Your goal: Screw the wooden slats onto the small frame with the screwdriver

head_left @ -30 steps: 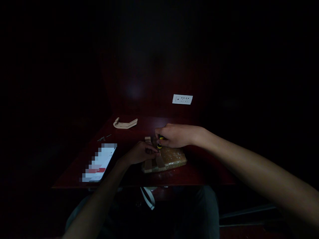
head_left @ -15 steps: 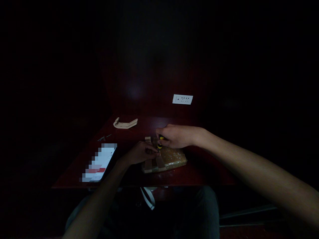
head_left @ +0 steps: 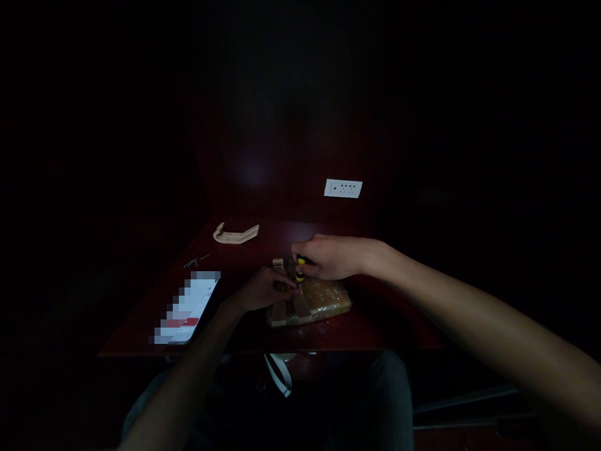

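Observation:
In my right hand (head_left: pixel 322 255) is a yellow-and-black screwdriver (head_left: pixel 300 270), held upright with its tip pointing down. My left hand (head_left: pixel 267 288) lies over a beige grooved piece (head_left: pixel 302 307), its thumb and fingertips pinched at that piece close to the screwdriver's tip. The tip itself and any screw under it are too small and dark to make out. Beneath the beige piece is a flat brown block wrapped in clear film (head_left: pixel 332 297). Parts of the beige piece show on both sides of my left hand.
Another beige curved piece (head_left: pixel 236 237) lies at the back left of the dark red table (head_left: pixel 225 341). Several thin metal bits (head_left: pixel 195 262), perhaps screws, lie near a lit phone (head_left: pixel 188 310). A white socket panel (head_left: pixel 343 188) is on the wall behind.
My right hand and the screwdriver have shifted very slightly, and the yellow and black parts of the handle show differently. The left hand stays in place.

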Motion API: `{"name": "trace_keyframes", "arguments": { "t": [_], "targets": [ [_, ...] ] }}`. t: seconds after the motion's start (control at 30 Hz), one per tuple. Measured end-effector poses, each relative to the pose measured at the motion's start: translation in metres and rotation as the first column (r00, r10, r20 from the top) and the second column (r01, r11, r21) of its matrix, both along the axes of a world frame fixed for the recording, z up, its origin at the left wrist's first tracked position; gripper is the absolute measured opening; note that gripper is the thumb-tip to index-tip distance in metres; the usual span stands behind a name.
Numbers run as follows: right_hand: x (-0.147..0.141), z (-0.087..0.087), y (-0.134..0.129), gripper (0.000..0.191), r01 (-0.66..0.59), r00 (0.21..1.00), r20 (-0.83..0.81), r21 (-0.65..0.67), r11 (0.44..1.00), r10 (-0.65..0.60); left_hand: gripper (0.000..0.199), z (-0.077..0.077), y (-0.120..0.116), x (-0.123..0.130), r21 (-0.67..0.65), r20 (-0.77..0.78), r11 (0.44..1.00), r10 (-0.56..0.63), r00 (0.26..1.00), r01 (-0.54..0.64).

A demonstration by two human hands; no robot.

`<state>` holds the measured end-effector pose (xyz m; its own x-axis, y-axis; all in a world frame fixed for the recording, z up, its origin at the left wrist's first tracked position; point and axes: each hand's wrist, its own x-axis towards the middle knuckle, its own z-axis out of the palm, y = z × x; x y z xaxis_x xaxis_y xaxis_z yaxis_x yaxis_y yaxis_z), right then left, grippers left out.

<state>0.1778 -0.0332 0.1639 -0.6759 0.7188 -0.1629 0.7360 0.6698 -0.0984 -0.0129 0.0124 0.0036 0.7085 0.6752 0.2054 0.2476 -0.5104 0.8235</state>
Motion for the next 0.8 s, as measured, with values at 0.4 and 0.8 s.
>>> {"name": "trace_keyframes", "arguments": {
  "t": [0.4,0.8],
  "targets": [
    [0.0031,0.0021,0.0005,0.019,-0.035,0.998,-0.058,-0.009,0.999,0.035,0.022,-0.0024,0.0008,-0.0004,0.024,-0.011,1.000,-0.008,1.000,0.008],
    [0.0002,0.0018,-0.0009,0.025,0.022,1.000,-0.014,0.000,1.000,-0.022,0.019,-0.0028,0.0008,0.0001,0.007,0.018,1.000,-0.009,1.000,0.009]
  ]
}}
